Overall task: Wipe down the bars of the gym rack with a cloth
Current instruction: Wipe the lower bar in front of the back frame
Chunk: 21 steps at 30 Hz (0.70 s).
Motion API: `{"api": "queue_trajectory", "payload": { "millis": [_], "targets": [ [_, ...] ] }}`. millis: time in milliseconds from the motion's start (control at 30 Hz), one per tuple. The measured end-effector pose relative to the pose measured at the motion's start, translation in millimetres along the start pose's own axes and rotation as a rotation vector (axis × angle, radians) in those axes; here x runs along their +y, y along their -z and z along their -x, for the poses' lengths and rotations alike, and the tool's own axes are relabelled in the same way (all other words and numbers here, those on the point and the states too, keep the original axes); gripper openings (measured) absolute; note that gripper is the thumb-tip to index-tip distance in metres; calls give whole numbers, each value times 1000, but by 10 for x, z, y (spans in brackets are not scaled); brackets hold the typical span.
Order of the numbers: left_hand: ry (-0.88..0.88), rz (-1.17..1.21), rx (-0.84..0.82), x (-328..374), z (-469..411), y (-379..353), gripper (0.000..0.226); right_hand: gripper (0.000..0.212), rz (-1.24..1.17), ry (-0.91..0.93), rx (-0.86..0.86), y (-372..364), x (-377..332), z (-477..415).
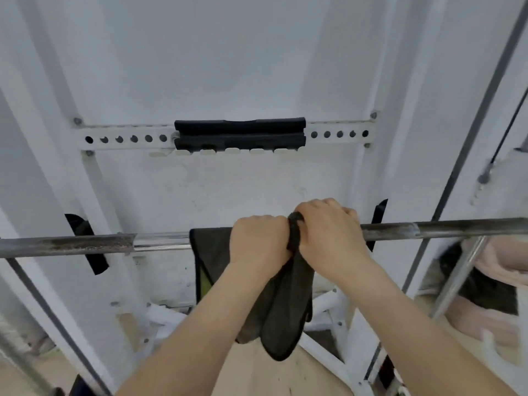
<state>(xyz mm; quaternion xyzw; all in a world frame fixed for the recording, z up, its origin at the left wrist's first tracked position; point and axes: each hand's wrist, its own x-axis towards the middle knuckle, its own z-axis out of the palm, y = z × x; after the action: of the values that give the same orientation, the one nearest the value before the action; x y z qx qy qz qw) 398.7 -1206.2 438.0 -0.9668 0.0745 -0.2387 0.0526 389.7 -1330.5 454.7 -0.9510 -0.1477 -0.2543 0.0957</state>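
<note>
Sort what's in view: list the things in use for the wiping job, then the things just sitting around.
In use: left hand, right hand, dark cloth, steel bar.

Not in use: black pad on the perforated crossbar, pink bundle at right.

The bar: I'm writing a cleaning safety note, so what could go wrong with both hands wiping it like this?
1. The bar seems to sit loose on the black hooks; a hard sideways push from the left hand and right hand might roll or shift it.
2. The cloth hangs in long folds that could snag on a hook.
3. The rough, stained section may smear grime along the bar.
</note>
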Motion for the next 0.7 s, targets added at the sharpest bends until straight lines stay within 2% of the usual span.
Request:
{"api": "queue_trajectory", "payload": {
  "millis": [100, 167, 200, 267, 333, 367, 500, 600, 700],
  "targets": [
    [-21, 46, 52, 297, -91, -51, 21, 44, -12, -135, 93, 131, 272, 47],
    [-127, 127, 127, 249, -22, -67, 18, 50, -142, -73, 137, 167, 192, 13],
    [-200, 204, 138, 165, 37, -76, 19, 48, -233, -15, 108, 167, 79, -15],
    [-270, 343, 76, -82, 207, -6, 34, 46, -381, 74, -64, 98, -232, -76],
    [-212, 391, 43, -388, 410, 58, 44, 52, -444, 128, -247, -39, -569, -148],
    [-174, 370, 48, -540, 498, 64, 45, 54, -437, 173, -275, -118, -714, -182],
    [-100, 336, 33, -906, 696, 13, 51, 62, -325, 289, -209, -289, -870, -280],
    [-126, 239, 63, -884, 669, -37, 72, 75, -133, 320, -125, -298, -509, -246],
    [-56, 165, -7, -687, 534, 4, 71, 64, 57, 300, -108, -190, 39, -130]
  ]
}}
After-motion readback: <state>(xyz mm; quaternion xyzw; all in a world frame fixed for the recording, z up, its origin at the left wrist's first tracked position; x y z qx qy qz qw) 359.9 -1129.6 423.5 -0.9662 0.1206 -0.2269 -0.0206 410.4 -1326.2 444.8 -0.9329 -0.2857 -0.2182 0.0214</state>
